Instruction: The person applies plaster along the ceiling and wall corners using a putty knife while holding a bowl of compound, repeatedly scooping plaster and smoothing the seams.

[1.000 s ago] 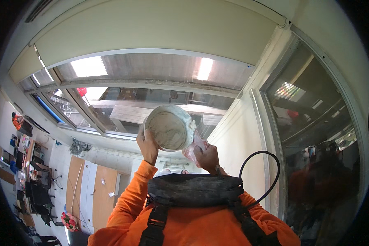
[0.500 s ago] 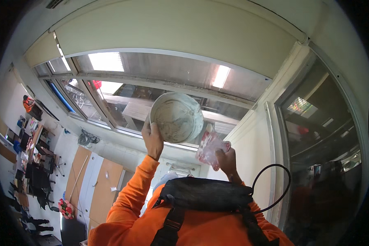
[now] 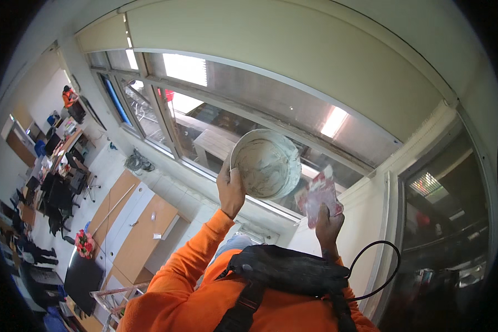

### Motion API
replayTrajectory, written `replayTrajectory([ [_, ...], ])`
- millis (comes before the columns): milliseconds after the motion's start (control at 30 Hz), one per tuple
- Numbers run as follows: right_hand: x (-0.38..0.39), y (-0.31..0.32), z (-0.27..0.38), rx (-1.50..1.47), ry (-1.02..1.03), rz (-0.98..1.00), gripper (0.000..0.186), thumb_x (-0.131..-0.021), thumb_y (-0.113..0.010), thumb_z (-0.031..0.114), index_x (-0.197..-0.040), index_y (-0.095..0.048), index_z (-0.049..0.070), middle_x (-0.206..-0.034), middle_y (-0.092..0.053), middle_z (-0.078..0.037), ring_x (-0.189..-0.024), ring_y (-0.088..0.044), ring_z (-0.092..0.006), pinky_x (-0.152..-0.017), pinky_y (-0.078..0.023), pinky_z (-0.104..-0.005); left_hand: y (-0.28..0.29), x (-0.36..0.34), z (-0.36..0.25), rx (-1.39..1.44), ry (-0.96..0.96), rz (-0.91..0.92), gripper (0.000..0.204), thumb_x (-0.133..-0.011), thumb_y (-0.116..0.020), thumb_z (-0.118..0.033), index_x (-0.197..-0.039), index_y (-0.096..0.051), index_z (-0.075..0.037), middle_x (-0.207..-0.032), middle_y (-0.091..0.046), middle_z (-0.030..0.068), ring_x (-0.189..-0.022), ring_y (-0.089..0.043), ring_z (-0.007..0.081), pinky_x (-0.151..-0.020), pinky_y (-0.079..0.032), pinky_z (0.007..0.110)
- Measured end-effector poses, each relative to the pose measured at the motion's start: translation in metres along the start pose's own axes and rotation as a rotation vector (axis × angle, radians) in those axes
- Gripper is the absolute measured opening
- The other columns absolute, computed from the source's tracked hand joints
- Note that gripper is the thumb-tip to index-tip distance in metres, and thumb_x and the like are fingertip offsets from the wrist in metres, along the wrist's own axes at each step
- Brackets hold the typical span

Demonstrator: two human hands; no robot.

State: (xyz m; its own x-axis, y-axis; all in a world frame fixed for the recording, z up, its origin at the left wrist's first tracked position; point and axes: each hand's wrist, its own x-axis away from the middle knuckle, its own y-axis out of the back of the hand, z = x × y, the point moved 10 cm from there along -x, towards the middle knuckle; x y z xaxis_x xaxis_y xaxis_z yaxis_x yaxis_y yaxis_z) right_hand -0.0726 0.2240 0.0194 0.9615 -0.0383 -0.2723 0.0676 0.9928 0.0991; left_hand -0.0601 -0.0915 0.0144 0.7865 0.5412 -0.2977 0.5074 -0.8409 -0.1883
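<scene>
My left hand (image 3: 230, 189) grips the near left rim of a round bucket (image 3: 264, 166), its thumb over the edge. The bucket is tilted so that its inside shows, coated with greyish-white paste. My right hand (image 3: 329, 224) holds a flat, roughly square red piece (image 3: 320, 195) smeared with white, pinched at its lower end. It stands just right of the bucket and apart from it; whether it is a scraper or a folded packet I cannot tell. Both hands are raised in front of the window.
A long window (image 3: 271, 105) with a pale roller blind (image 3: 315, 66) runs ahead. A dark glass door (image 3: 445, 210) is on the right. Lower left are wooden desks (image 3: 149, 224), red flowers (image 3: 85, 244) and a metal frame (image 3: 113, 299). A person in orange (image 3: 69, 98) stands far left.
The view has turned, and the bucket and both hands now appear further right in it. The red piece has tilted upright and shows flatter. Both hands keep their holds.
</scene>
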Motion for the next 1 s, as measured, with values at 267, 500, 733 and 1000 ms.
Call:
replayTrajectory([
  [267, 0.025, -0.05, -0.049, 0.258, -0.265, 0.421, 0.02, -0.09, -0.056, 0.012, -0.104, -0.062, -0.002, -0.084, -0.065, -0.009, -0.08, -0.063, -0.0153, -0.07, -0.05, -0.0309, -0.002, 0.004, -0.01, -0.108, -0.184, -0.053, 0.046, -0.092, -0.038, -0.01, -0.133, -0.049, 0.007, -0.124, -0.06, 0.0185, -0.115, -0.055, 0.0246, -0.101, -0.041, 0.034],
  [500, -0.008, -0.002, -0.108, -0.141, -0.307, 0.321, 0.022, -0.087, -0.059, 0.012, -0.105, -0.061, 0.0, -0.088, -0.062, -0.003, -0.077, -0.057, -0.0093, -0.063, -0.048, -0.0257, 0.058, -0.01, 0.053, -0.215, -0.008, -0.127, 0.044, -0.095, -0.045, -0.015, -0.134, -0.048, 0.005, -0.128, -0.056, 0.0222, -0.119, -0.052, 0.0328, -0.104, -0.039, 0.041],
  [733, 0.022, -0.025, -0.04, 0.502, 0.305, 0.058, 0.047, -0.095, -0.051, 0.034, -0.107, -0.062, -0.011, -0.087, -0.069, -0.021, -0.081, -0.068, -0.0316, -0.075, -0.053, -0.0384, 0.018, 0.035, 0.055, -0.419, 0.024, -0.107, 0.044, -0.091, -0.047, -0.017, -0.133, -0.051, -0.003, -0.127, -0.055, 0.0259, -0.119, -0.051, 0.0412, -0.103, -0.038, 0.046],
  [1000, -0.013, -0.051, -0.104, 0.426, 0.12, 0.229, 0.054, -0.094, -0.055, 0.036, -0.116, -0.057, -0.013, -0.112, -0.064, -0.026, -0.097, -0.064, -0.0334, -0.088, -0.048, -0.0401, 0.07, 0.035, 0.014, -0.113, 0.069, -0.301, 0.055, -0.088, -0.041, -0.016, -0.142, -0.042, -0.001, -0.124, -0.059, 0.0275, -0.114, -0.059, 0.0383, -0.101, -0.042, 0.039],
])
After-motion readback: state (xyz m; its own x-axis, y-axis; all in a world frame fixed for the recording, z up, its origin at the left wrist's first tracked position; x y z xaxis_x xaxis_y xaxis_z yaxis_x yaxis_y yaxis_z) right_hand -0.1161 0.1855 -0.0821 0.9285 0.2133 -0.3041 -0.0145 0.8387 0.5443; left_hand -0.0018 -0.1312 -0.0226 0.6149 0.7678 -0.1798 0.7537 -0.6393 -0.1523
